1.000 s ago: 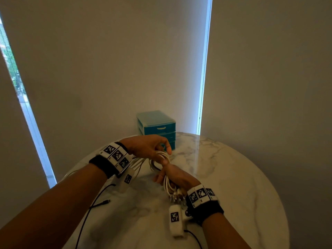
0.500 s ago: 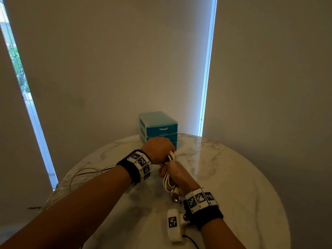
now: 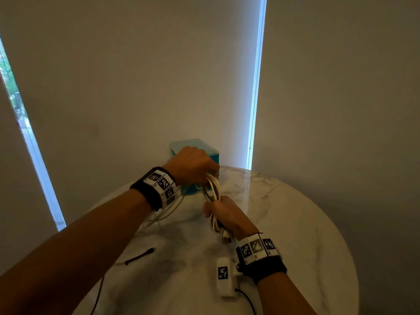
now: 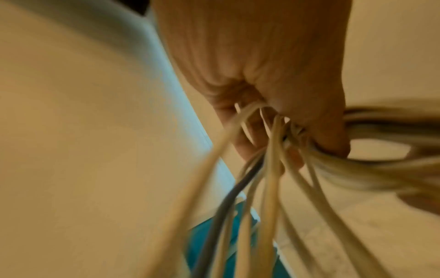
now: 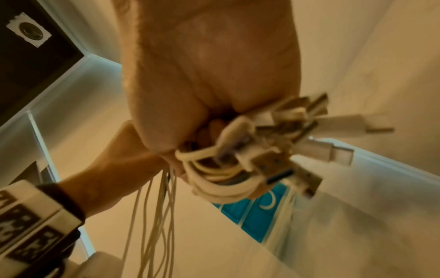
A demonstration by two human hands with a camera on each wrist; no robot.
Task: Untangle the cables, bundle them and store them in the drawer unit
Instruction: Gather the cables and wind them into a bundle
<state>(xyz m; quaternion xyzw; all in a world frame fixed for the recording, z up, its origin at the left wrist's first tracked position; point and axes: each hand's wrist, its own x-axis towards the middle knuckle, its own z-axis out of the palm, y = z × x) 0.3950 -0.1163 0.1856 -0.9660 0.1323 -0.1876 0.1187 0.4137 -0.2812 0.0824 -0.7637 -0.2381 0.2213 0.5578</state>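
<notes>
A bundle of white cables (image 3: 212, 192) stretches between both hands above the round marble table (image 3: 284, 212). My left hand (image 3: 193, 165) grips the upper loops (image 4: 273, 150), raised in front of the teal drawer unit (image 3: 214, 156), with loose strands trailing down under its wrist. My right hand (image 3: 227, 215) grips the coiled lower end (image 5: 221, 178), where several USB plugs (image 5: 307, 116) stick out. The drawer unit is mostly hidden behind the left hand; its blue drawer fronts (image 5: 252, 212) show in the right wrist view.
A black cable with its plug (image 3: 139, 256) lies on the table near the left forearm. A white tagged device (image 3: 223, 278) hangs at my right wrist. Walls and bright window slits stand behind the table.
My left hand has lifted up and away with the cable loops, pulling the bundle taut above the right hand. The right hand has stayed about where it was, still gripping the coil.
</notes>
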